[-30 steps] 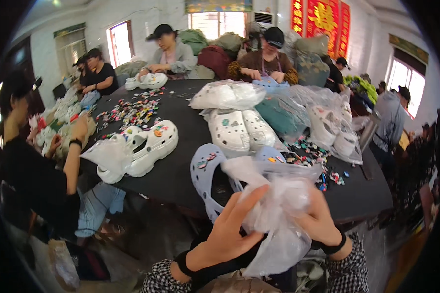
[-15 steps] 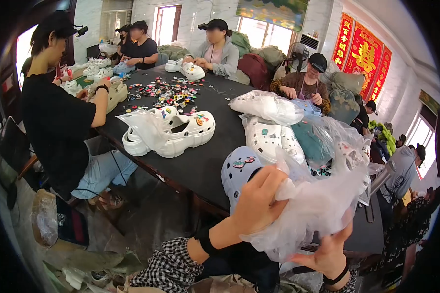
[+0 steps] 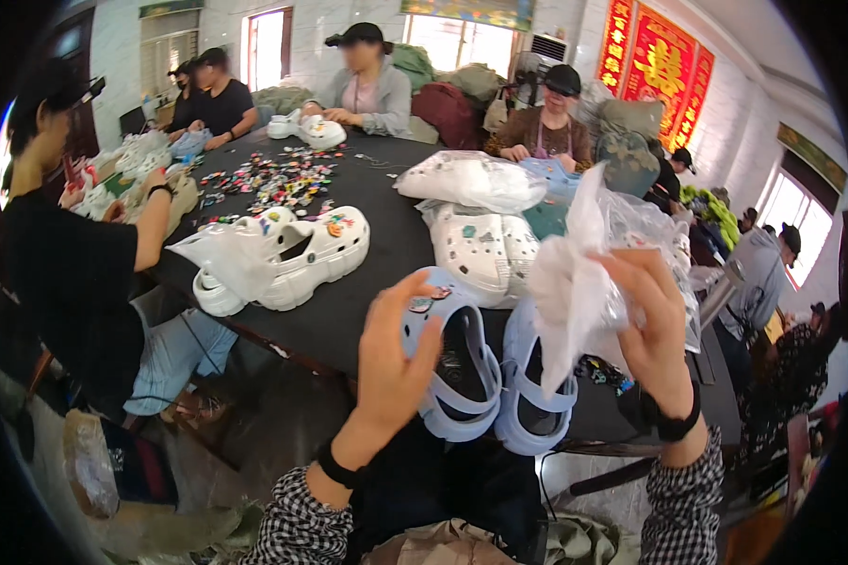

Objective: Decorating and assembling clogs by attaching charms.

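A pair of light-blue clogs stands at the table's near edge, heels toward me. The left clog (image 3: pixel 481 363) carries colourful charms on its upper; the right clog (image 3: pixel 546 405) is partly covered by a crumpled clear plastic bag (image 3: pixel 575 292). My right hand (image 3: pixel 655 330) grips that bag, bunched above the right clog. My left hand (image 3: pixel 386 353) is beside the left clog's outer side, thumb and fingers apart, overlapping its edge; whether it touches the clog I cannot tell.
White clogs (image 3: pixel 325 254) with charms and plastic film stand to the left. Behind the blue pair lie bagged white clogs (image 3: pixel 471 250). Many loose charms (image 3: pixel 278 184) are spread on the dark table (image 3: pixel 391 221). Other people work around it, one person (image 3: pixel 75 254) close at left.
My left hand has let go of the bag and moved down left to the left clog. My right hand has risen with the bag, uncovering both blue clogs. The view has shifted right.
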Available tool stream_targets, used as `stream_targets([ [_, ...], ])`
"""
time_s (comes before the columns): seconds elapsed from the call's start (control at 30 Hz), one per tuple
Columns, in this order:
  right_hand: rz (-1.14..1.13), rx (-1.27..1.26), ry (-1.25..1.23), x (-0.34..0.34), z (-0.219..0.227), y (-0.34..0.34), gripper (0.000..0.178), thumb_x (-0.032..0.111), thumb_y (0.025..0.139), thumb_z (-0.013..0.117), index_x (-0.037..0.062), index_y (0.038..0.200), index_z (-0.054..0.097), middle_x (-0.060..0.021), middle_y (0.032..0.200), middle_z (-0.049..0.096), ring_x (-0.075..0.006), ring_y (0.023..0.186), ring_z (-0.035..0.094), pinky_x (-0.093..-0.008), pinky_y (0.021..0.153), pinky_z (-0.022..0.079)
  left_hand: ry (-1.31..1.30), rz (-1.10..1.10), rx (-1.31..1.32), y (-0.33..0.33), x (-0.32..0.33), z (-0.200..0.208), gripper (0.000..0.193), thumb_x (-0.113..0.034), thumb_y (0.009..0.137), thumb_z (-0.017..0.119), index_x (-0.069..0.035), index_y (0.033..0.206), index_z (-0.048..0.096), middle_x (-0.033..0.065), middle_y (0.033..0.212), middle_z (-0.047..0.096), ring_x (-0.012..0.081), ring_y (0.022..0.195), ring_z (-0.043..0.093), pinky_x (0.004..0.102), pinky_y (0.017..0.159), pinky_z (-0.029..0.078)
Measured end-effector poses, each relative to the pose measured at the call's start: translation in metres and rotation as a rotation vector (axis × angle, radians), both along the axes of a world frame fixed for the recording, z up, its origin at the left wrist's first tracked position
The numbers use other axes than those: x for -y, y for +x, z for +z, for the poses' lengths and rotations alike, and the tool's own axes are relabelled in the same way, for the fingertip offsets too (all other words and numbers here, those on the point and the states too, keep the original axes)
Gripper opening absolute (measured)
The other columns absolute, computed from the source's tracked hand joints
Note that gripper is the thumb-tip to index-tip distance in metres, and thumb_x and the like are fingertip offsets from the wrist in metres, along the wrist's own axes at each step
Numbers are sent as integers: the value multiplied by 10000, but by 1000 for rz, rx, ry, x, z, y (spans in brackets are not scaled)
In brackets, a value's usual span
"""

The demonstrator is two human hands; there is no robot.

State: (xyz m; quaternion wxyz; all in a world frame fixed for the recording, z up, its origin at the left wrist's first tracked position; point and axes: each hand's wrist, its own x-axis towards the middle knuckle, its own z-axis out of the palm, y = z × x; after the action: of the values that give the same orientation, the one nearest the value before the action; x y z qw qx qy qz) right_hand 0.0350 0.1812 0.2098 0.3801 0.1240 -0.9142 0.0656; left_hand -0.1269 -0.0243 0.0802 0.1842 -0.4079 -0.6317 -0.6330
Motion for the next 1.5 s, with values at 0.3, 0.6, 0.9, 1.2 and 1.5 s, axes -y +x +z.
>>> stream_targets([
  [0.3, 445, 451, -102, 25, -49, -64, 687, -83, 738, 548, 58, 1406, 471, -173, 1122, 584, -362, 1065, 580, -436, 900, 487, -261, -168, -50, -29, -14, -31, 611, -155, 743, 749, -20, 1301, 542, 213, 1304, 561, 428, 1273, 477, 475, 1088, 372],
  [0.6, 43, 425, 552, 36, -82, -90, 218, 127, 787, 664, 56, 992, 667, -110, 946, 608, -220, 718, 668, -375, 592, 522, -237, -88, 47, -20, -18, -20, 406, 43, 836, 605, 8, 1240, 581, 225, 1212, 632, 400, 1164, 588, 438, 1107, 370],
  [0.9, -154, 156, 275, 47, -94, -109, 418, 64, 744, 681, -1, 1093, 462, -153, 993, 541, -266, 737, 676, -354, 526, 526, -144, -515, 430, -35, 0, -42, 539, -55, 907, 514, 9, 1435, 428, 154, 1522, 391, 283, 1486, 204, 404, 1207, 127],
  [1.2, 218, 730, 97, 21, -34, -56, 571, 258, 853, 704, -9, 1281, 438, -215, 1217, 505, -362, 1061, 593, -438, 842, 492, -525, -250, -6, -39, -3, -24, 904, -101, 733, 756, -31, 1511, 301, 218, 1523, 327, 367, 1430, 292, 432, 1162, 269],
  [1.5, 450, 795, -26, 2, -49, -37, 578, 213, 883, 668, -34, 1366, 468, -196, 1294, 565, -354, 1215, 513, -416, 1023, 421, -857, 216, -208, -30, -32, 6, 830, 38, 666, 669, -26, 1445, 390, 169, 1413, 454, 389, 1192, 489, 461, 941, 500],
])
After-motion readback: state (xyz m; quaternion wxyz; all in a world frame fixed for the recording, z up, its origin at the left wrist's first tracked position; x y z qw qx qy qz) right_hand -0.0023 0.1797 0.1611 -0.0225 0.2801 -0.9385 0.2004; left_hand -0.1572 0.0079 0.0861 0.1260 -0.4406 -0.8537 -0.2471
